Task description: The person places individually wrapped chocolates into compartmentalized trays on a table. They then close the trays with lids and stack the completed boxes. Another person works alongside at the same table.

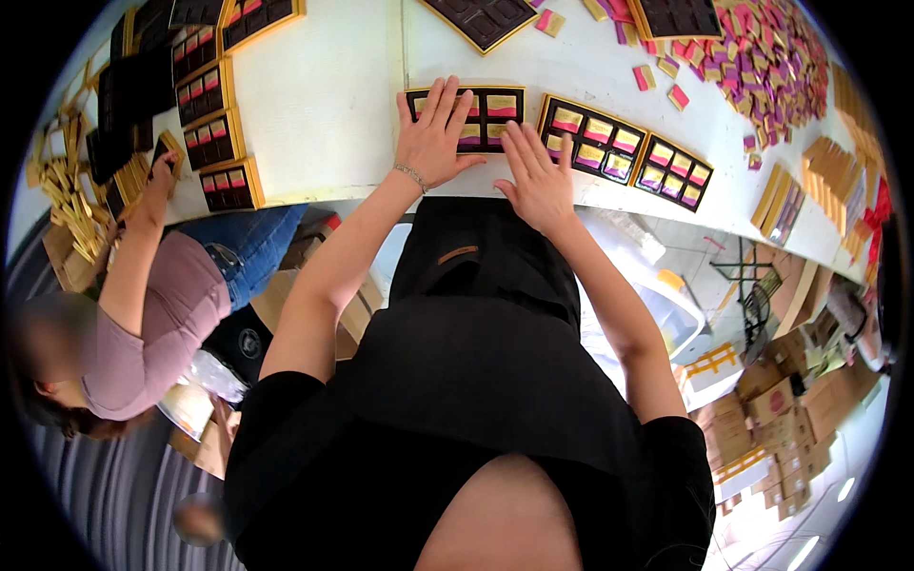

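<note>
My left hand (438, 143) lies palm down with fingers spread over the left part of a dark brown, gold-edged tray (483, 120), partly covering it. Pink-and-gold wrapped pieces sit in the compartments of that tray. At the tray's lower right corner, my right hand (541, 181) is stretched flat; its fingertips reach the gap beside a second filled tray (596, 142). A third filled tray (674, 175) adjoins on the right, its pieces showing more purple. Neither hand grasps anything that I can see.
Loose wrapped pieces (771, 57) are heaped at the far right. Two dark trays (481, 21) lie along the far edge. Filled trays (214, 143) line the left side, where a co-worker's hand (157, 186) works near gold strips (71, 195). Cartons (771, 419) are stacked behind on the right.
</note>
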`<state>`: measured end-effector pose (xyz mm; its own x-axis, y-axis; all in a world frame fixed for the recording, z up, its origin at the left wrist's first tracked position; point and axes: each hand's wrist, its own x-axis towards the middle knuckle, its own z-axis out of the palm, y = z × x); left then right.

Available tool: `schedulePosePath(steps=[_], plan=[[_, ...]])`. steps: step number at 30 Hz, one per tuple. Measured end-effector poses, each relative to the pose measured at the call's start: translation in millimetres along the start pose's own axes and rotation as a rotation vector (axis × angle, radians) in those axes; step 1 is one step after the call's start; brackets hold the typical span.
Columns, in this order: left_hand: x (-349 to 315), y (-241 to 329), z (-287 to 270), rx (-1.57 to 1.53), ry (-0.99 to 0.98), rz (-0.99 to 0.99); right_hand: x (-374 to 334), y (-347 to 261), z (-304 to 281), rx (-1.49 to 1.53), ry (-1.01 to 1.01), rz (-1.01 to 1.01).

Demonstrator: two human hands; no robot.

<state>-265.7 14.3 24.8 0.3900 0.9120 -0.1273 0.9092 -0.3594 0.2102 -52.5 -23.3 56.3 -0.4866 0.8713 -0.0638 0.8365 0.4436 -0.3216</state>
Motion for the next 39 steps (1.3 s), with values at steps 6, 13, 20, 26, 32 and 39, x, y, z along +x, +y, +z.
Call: schedulePosePath(steps=[6, 13, 20, 26, 32, 39], plan=[[-13, 4, 18, 0.072, 0.008, 0.052, -176, 40, 8, 0.023, 0.345, 0.806], [-27, -2, 24, 0.209, 0.015, 0.171, -470, 63, 117, 0.224, 0.159, 1.796], [-30, -9, 3, 0.253, -0.078, 0.134, -435, 136, 182, 0.557, -0.083, 2.222], [23, 82, -28, 0.144, 0.133, 0.332, -438, 152, 205, 0.487, -0.394, 1.994], [117, 266, 5, 0.103, 0.027, 0.529, -533, 135, 198, 0.403, -0.020, 1.933], [175, 333, 24, 0.280, -0.163, 0.564, -584, 108, 71, 1.183, 0.852, 1.964]])
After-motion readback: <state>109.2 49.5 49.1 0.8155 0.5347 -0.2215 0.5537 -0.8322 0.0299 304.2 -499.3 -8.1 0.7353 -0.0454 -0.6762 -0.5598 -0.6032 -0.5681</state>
